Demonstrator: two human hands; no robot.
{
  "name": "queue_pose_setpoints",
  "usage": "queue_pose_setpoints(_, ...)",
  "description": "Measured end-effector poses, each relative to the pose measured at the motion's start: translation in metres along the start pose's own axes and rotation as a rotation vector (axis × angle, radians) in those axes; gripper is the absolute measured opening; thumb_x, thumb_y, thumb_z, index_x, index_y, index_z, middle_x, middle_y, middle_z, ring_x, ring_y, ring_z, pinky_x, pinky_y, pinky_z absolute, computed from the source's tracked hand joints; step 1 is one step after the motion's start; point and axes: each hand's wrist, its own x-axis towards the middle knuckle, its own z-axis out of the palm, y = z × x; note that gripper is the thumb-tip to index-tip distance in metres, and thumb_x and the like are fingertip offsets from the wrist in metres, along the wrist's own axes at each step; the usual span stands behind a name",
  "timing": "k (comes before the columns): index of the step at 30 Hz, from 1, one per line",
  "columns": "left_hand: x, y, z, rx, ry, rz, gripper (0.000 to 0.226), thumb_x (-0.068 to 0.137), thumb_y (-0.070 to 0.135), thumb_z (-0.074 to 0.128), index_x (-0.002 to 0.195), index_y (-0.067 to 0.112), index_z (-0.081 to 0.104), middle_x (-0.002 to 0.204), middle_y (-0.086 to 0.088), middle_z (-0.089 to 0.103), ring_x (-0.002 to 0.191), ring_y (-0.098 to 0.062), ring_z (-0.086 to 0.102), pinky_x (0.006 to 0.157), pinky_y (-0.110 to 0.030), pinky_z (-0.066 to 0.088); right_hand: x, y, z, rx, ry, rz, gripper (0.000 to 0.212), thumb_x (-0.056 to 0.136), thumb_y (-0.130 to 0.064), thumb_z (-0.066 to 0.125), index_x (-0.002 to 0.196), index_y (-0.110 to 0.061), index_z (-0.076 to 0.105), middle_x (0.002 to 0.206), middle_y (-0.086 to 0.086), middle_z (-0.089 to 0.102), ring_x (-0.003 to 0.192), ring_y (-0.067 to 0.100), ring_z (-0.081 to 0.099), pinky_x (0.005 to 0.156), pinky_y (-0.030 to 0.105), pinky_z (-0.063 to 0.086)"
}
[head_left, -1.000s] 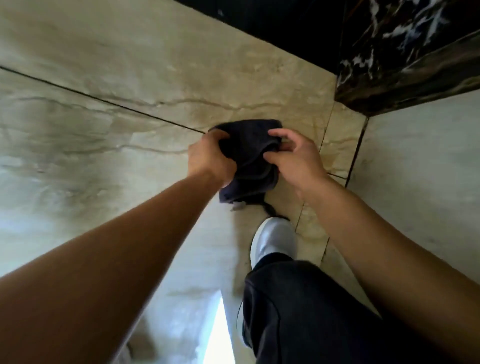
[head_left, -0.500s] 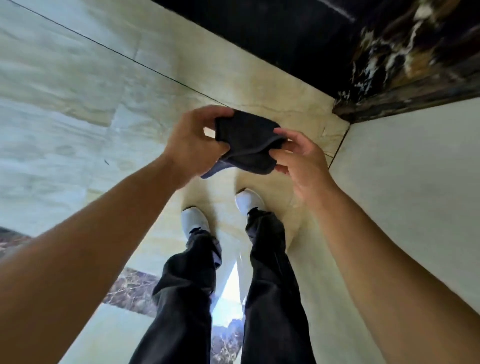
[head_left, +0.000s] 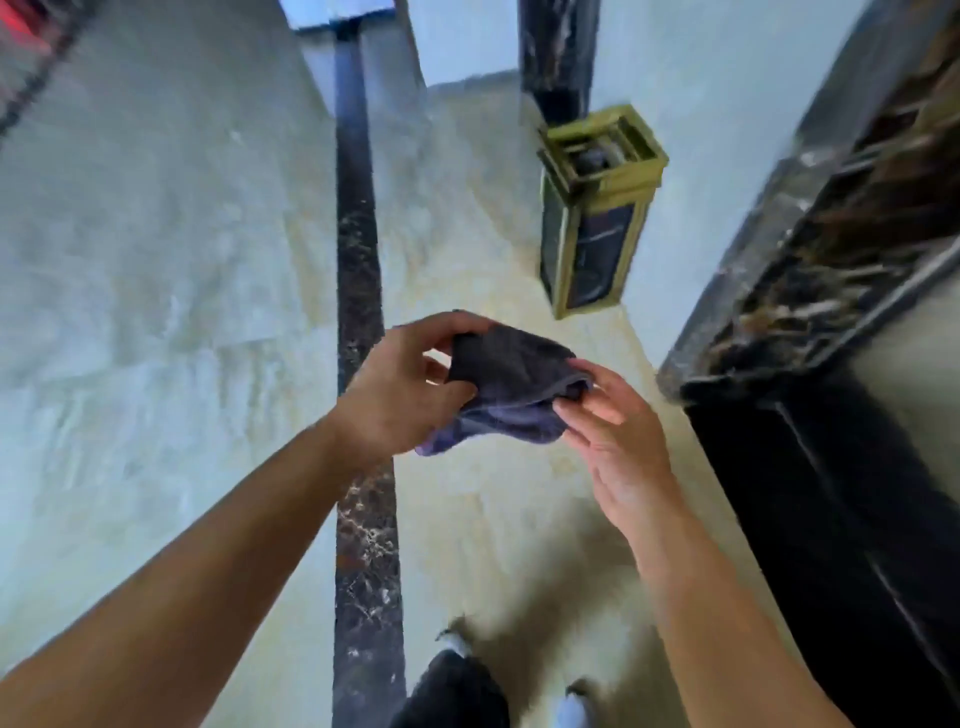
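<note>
A dark blue-grey cloth (head_left: 511, 382) is bunched up in the air in front of me, above a beige marble floor. My left hand (head_left: 402, 395) grips its left side, fingers curled over the top edge and thumb underneath. My right hand (head_left: 613, 431) pinches the cloth's right edge between thumb and fingertips, palm turned up and the other fingers loosely spread. A fold of the cloth hangs down below my left hand.
A gold-framed waste bin (head_left: 592, 213) stands by the white wall ahead on the right. A dark marble door frame (head_left: 831, 249) and a black opening lie close on my right. A dark marble strip (head_left: 363, 519) runs along the floor. My legs and white shoes (head_left: 569, 709) show below.
The view has swung up from the floor corner to the corridor, and the bin has come into sight. Both hands kept hold of the cloth, and my right palm has turned upward.
</note>
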Motion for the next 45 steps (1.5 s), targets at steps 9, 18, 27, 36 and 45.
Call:
queue_pose_setpoints(9,-0.107,-0.103,-0.196,-0.690,0.713,-0.186,0.054,0.067,-0.006,0.067,0.115,0.016,0.068,0.100,-0.007,0.063,0.084,-0.019,0.067,0.069,-0.036,0.055,0.040,-0.013,0.287,-0.282,-0.554,-0.039,0.036,0.070,-0.004,0.066,0.098,-0.027,0.072,0.093,0.002,0.074,0.092,0.018,0.066,0.091,0.037,0.048)
queue_pose_setpoints(18,-0.203,-0.238,-0.325,-0.901,1.104,-0.435,0.047,0.082,-0.015,0.059,0.112,0.019,0.070,0.102,-0.010,0.063,0.083,-0.021,0.065,0.070,-0.034,0.058,0.039,0.122,0.514,-0.361,-0.877,0.237,0.041,0.085,0.017,0.056,0.099,-0.020,0.069,0.076,-0.004,0.075,0.079,0.013,0.067,0.079,0.029,0.053)
queue_pose_setpoints(27,-0.177,-0.329,-0.476,-1.089,1.402,-0.527,0.047,0.080,-0.009,0.061,0.118,0.016,0.068,0.095,-0.005,0.067,0.078,-0.018,0.063,0.069,-0.033,0.055,0.111,0.190,0.730,-0.508,-1.105,0.351,0.039,0.085,0.016,0.058,0.107,-0.015,0.066,0.087,0.005,0.070,0.077,0.013,0.066,0.071,0.022,0.054)
queue_pose_setpoints(36,-0.230,-0.382,-0.584,-1.121,1.812,-0.559,0.048,0.080,-0.014,0.063,0.117,0.017,0.069,0.099,-0.008,0.064,0.079,-0.020,0.067,0.058,-0.030,0.058,0.082,0.263,0.927,-0.689,-1.450,0.420,0.039,0.083,0.015,0.061,0.103,-0.018,0.068,0.084,0.004,0.071,0.078,0.018,0.065,0.076,0.031,0.053)
queue_pose_setpoints(45,-0.330,-0.497,-0.712,-1.097,2.051,-0.593,0.051,0.078,-0.011,0.064,0.122,0.016,0.066,0.099,-0.005,0.065,0.078,-0.018,0.063,0.083,-0.049,0.056,-0.001,0.385,1.128,-0.826,-1.690,0.392,0.040,0.082,0.017,0.060,0.096,-0.019,0.067,0.083,0.005,0.069,0.081,0.022,0.063,0.082,0.037,0.050)
